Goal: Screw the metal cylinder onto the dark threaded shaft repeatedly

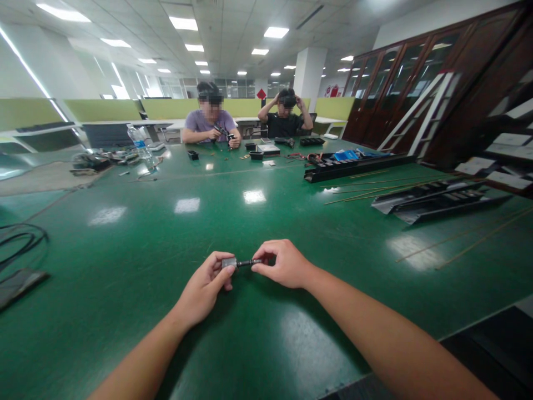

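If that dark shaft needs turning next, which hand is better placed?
Probably the right hand: it pinches the dark shaft near its tip, while the left hand holds the grey cylinder.

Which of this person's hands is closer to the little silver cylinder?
The left. The left hand holds the silver cylinder directly; the right hand is off to its right, fingers at the far end of the dark shaft extending from it.

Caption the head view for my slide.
Two hands hold a small grey cylinder with a dark rod over a green table.
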Demonstrator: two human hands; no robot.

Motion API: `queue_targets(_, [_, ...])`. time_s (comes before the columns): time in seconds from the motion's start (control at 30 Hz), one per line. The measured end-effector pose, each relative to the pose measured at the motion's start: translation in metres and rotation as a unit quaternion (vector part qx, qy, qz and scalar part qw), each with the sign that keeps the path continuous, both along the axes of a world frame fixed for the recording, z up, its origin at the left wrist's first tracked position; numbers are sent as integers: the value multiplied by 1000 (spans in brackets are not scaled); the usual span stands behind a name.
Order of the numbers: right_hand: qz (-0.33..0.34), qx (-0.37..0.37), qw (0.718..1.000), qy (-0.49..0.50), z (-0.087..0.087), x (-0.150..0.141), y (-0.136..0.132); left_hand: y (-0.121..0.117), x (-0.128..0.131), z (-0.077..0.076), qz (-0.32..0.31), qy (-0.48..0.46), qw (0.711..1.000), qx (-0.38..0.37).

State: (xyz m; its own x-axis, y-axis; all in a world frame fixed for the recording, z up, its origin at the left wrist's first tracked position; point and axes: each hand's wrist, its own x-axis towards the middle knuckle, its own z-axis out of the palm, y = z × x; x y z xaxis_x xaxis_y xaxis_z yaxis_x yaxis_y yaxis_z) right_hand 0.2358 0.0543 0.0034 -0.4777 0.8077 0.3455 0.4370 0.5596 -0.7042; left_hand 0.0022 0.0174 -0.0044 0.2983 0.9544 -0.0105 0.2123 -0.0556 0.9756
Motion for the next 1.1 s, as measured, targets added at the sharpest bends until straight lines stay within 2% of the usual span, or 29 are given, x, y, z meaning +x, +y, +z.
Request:
queue_targets(0.73, [-5,8,1000,8,2,6,4,1,0,1,13,-9,1000,0])
queue_targets(1.1, [-15,13,1000,8,5,10,7,1,2,0,37,-63,997,-14])
